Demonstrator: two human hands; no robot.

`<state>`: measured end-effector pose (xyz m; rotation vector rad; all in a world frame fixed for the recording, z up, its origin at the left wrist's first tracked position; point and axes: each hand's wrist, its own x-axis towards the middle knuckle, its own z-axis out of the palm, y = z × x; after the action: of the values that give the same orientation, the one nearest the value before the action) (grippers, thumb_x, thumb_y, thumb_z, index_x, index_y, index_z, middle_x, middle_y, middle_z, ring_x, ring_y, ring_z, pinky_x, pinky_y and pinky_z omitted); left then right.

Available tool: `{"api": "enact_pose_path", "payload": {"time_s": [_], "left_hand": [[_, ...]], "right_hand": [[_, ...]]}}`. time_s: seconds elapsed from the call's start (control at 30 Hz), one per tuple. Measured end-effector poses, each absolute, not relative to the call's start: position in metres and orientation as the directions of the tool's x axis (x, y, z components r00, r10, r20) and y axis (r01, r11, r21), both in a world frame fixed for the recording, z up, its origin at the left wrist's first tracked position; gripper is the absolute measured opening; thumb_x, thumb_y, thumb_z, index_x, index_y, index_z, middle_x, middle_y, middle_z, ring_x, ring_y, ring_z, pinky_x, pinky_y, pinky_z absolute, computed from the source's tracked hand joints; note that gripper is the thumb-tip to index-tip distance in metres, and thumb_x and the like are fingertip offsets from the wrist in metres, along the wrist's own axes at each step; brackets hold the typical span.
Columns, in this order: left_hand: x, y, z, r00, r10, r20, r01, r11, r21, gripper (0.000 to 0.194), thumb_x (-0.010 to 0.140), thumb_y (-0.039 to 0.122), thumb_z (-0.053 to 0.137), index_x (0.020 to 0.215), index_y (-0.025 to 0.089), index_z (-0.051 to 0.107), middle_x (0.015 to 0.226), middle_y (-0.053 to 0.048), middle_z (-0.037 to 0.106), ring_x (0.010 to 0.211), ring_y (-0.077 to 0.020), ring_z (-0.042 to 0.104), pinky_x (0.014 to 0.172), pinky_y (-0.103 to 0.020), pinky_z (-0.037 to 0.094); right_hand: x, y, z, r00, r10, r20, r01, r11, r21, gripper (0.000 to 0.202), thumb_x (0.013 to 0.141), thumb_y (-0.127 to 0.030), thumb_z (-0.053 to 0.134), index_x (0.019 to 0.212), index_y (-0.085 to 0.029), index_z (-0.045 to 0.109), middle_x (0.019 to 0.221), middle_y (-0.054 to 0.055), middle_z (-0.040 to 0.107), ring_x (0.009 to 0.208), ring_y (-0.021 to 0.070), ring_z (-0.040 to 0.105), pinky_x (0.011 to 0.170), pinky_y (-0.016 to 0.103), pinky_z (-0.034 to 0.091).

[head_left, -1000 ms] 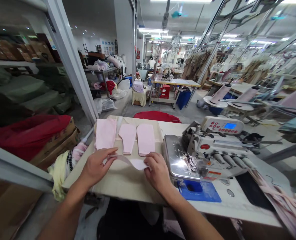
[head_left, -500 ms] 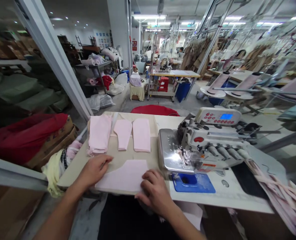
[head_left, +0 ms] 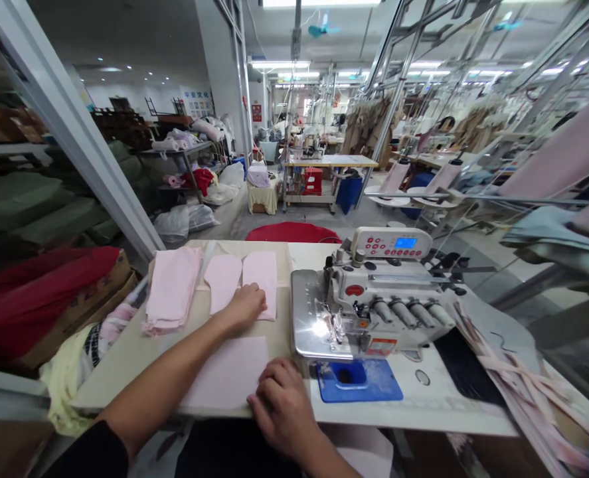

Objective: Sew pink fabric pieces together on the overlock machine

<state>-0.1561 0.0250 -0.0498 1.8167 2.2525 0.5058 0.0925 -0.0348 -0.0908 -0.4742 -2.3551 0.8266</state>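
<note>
My left hand (head_left: pixel 247 307) reaches over the table, its curled fingers on the lower part of the right-hand pink piece (head_left: pixel 264 265); whether they pinch it is too small to tell. Beside it lies a smaller curved pink piece (head_left: pixel 223 275), and farther left a stack of pink pieces (head_left: pixel 172 285). A large pink panel (head_left: pixel 227 375) lies flat at the near edge, partly under my left forearm. My right hand (head_left: pixel 281 398) rests at that panel's right edge, fingers bent and slightly apart. The overlock sewing machine (head_left: pixel 384 292) stands to the right.
A blue plate (head_left: pixel 361 380) sits before the machine. Pink strips (head_left: pixel 518 372) hang at the right table edge. A red round surface (head_left: pixel 294 232) is behind the table. Cloth bundles (head_left: pixel 70 378) and a metal post (head_left: pixel 85 133) stand left.
My left hand has moved from the large panel's upper left corner, up and right, to the right-hand pink piece. My right hand stays by the large panel. The view has shifted.
</note>
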Motion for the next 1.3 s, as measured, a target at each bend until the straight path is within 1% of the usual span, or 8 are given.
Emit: {"api": "enact_pose_path", "payload": {"time_s": [0.23, 0.4, 0.53, 0.63, 0.7, 0.83, 0.93, 1.3], "left_hand": [[-0.152, 0.03, -0.021, -0.365, 0.931, 0.009, 0.804, 0.311, 0.507, 0.023, 0.096, 0.02, 0.044, 0.106, 0.014, 0.064, 0.092, -0.012, 0.069, 0.085, -0.022, 0.063, 0.079, -0.034, 0.045], [-0.123, -0.051, 0.011, -0.01, 0.995, -0.095, 0.683, 0.076, 0.727, 0.021, 0.095, 0.027, 0.053, 0.097, 0.023, 0.073, 0.096, -0.002, 0.074, 0.09, -0.0161, 0.067, 0.083, -0.025, 0.05], [-0.135, -0.143, 0.026, 0.46, 0.887, 0.043, 0.236, -0.169, 0.957, 0.027, 0.084, 0.046, 0.072, 0.083, 0.019, 0.076, 0.083, -0.01, 0.071, 0.077, -0.0187, 0.065, 0.075, -0.029, 0.051], [-0.159, -0.185, 0.014, 0.062, 0.995, 0.078, 0.199, -0.089, 0.976, 0.036, 0.075, 0.051, 0.079, 0.068, 0.018, 0.066, 0.073, -0.005, 0.064, 0.068, -0.0158, 0.059, 0.064, -0.026, 0.047], [-0.172, -0.197, -0.004, -0.293, 0.956, -0.023, 0.279, 0.108, 0.954, 0.033, 0.081, 0.05, 0.073, 0.076, 0.019, 0.067, 0.075, -0.003, 0.065, 0.068, -0.0154, 0.059, 0.061, -0.024, 0.046], [-0.191, -0.202, -0.045, -0.629, 0.775, -0.068, 0.474, 0.451, 0.757, 0.033, 0.085, 0.049, 0.062, 0.099, 0.021, 0.073, 0.091, -0.003, 0.075, 0.077, -0.0194, 0.067, 0.067, -0.027, 0.052], [-0.2, -0.207, -0.063, -0.659, 0.752, -0.001, 0.601, 0.527, 0.601, 0.032, 0.084, 0.046, 0.058, 0.098, 0.022, 0.075, 0.098, -0.003, 0.078, 0.087, -0.0225, 0.071, 0.078, -0.03, 0.055], [-0.183, -0.182, -0.073, -0.525, 0.818, 0.235, 0.848, 0.479, 0.229, 0.022, 0.093, 0.03, 0.052, 0.1, 0.022, 0.072, 0.108, -0.009, 0.07, 0.101, -0.0283, 0.062, 0.087, -0.041, 0.048]], "right_hand": [[0.094, -0.03, -0.097, -0.741, 0.48, 0.469, 0.073, 0.752, -0.655, 0.031, 0.085, -0.02, 0.064, 0.116, -0.024, 0.062, 0.125, 0.01, 0.063, 0.127, 0.0304, 0.051, 0.108, 0.048, 0.045], [0.096, -0.033, -0.107, -0.637, 0.616, 0.463, 0.173, 0.699, -0.694, 0.095, 0.085, -0.019, 0.063, 0.16, -0.012, 0.006, 0.159, 0.023, 0.032, 0.144, 0.0333, 0.038, 0.113, 0.052, 0.043], [0.1, -0.038, -0.079, -0.824, 0.409, 0.392, 0.052, 0.744, -0.666, 0.058, 0.076, -0.008, 0.062, 0.133, -0.022, 0.059, 0.15, 0.012, 0.05, 0.143, 0.0358, 0.039, 0.115, 0.054, 0.037], [0.095, -0.027, -0.049, -0.98, -0.012, 0.197, -0.169, 0.562, -0.81, 0.023, 0.085, -0.014, 0.062, 0.102, -0.026, 0.072, 0.109, 0.001, 0.073, 0.106, 0.0207, 0.067, 0.096, 0.031, 0.051], [0.085, -0.015, -0.038, -0.996, -0.049, 0.08, -0.093, 0.44, -0.893, 0.01, 0.091, -0.025, 0.062, 0.094, -0.022, 0.072, 0.09, -0.001, 0.073, 0.083, 0.0154, 0.068, 0.075, 0.023, 0.052], [0.06, 0.0, -0.041, -0.871, 0.483, -0.088, 0.324, 0.43, -0.843, 0.033, 0.09, -0.023, 0.062, 0.122, -0.02, 0.062, 0.089, 0.001, 0.071, 0.079, 0.0163, 0.066, 0.069, 0.023, 0.046], [0.051, -0.005, -0.051, -0.791, 0.598, -0.13, 0.498, 0.506, -0.705, 0.053, 0.088, -0.023, 0.063, 0.139, -0.023, 0.049, 0.081, -0.001, 0.071, 0.075, 0.018, 0.066, 0.067, 0.025, 0.042], [0.065, -0.031, -0.065, -0.762, 0.645, -0.05, 0.595, 0.669, -0.445, 0.015, 0.091, -0.022, 0.056, 0.103, -0.023, 0.065, 0.084, 0.003, 0.074, 0.074, 0.0188, 0.068, 0.063, 0.027, 0.033]]}}
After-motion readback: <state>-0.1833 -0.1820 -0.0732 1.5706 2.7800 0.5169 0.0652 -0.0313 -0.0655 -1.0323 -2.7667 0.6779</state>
